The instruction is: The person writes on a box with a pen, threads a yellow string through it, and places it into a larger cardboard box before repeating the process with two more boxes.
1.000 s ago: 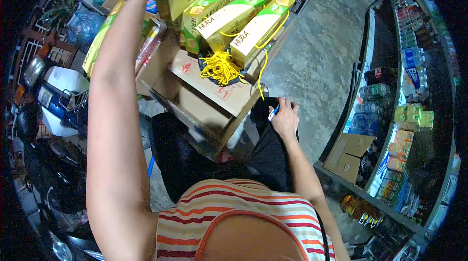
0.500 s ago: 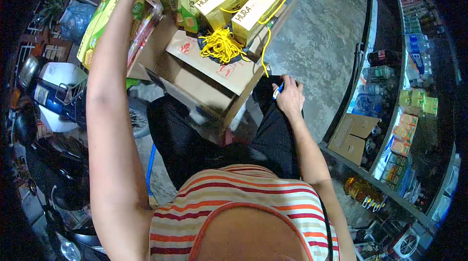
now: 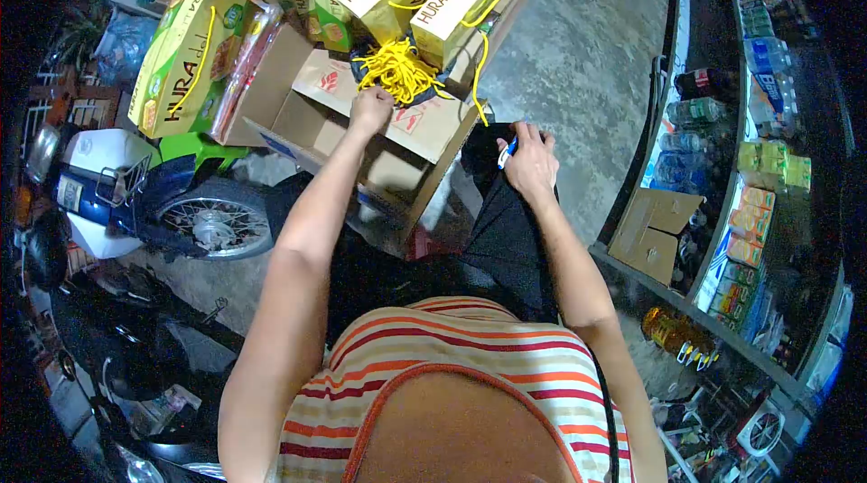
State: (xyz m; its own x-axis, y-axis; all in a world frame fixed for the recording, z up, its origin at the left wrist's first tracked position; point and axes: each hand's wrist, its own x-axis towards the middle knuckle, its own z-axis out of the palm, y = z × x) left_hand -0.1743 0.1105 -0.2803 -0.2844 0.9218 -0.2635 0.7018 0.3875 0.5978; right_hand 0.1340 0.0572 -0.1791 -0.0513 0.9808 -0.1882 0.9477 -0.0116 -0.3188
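My left hand [image 3: 372, 111] is closed at the lower left edge of a tangled bundle of yellow cord [image 3: 399, 70], its fingertips pinching at the strands. The bundle lies on a dark bag on a flap of the open cardboard box [image 3: 397, 167]. Over my knee rests my right hand [image 3: 533, 161], with its fingers curled around a small blue-and-white object [image 3: 508, 153] whose kind I cannot make out. Behind the cord stand several yellow-green HURA cartons [image 3: 470, 0], some with yellow cord handles. Another HURA carton [image 3: 185, 63] with a cord handle leans at the left.
A motorbike wheel [image 3: 212, 219] and a green stool [image 3: 194, 151] are to the left. At the right runs a shelf with bottles [image 3: 691, 113] and an open cardboard carton [image 3: 655, 230]. A large bottle of yellow liquid [image 3: 673, 329] is on the floor.
My left hand has come back from the far left, above the cartons, to the cord bundle. The left HURA carton and its cord handle now show fully. My right hand stays at the knee.
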